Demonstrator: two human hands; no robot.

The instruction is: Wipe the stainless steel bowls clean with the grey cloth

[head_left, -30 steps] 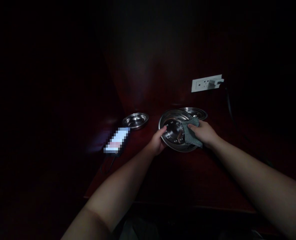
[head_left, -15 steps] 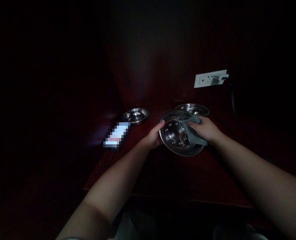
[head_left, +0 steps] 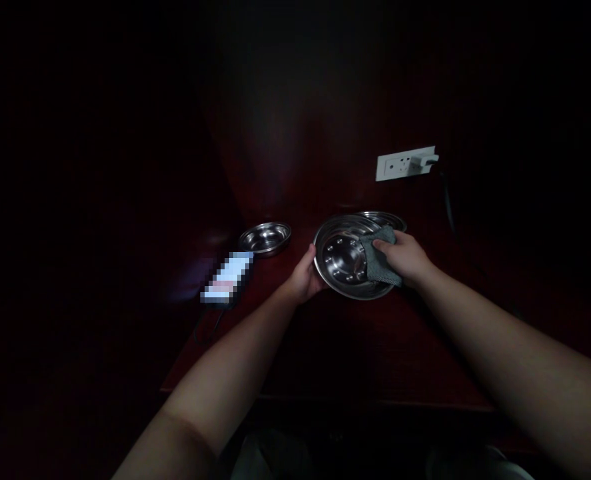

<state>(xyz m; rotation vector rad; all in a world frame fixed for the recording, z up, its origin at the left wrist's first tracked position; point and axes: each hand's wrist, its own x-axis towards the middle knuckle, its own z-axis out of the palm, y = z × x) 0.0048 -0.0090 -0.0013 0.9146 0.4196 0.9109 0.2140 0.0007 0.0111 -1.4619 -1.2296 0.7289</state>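
A shiny metal bowl (head_left: 342,257), tilted toward me, is held above the dark red table. My left hand (head_left: 305,277) grips its left rim, thumb on the edge and fingers underneath. In my right hand (head_left: 408,259) is a grey-green cloth (head_left: 381,257), pinched under the thumb and pressed over the bowl's right side and rim. The fingers behind the cloth are hidden. Just behind the held bowl, a second metal bowl (head_left: 392,219) is partly covered by it.
To the left stands a smaller metal bowl (head_left: 265,239). Nearer lies a lit phone (head_left: 228,277), its screen blurred, with a cable below. A white wall socket (head_left: 405,163) with a plug and cord is at the back right. The table's front edge (head_left: 375,401) runs below my arms.
The held bowl has turned a little and sits slightly further left and higher in view, with the cloth still on its right side. The whole view has shifted slightly.
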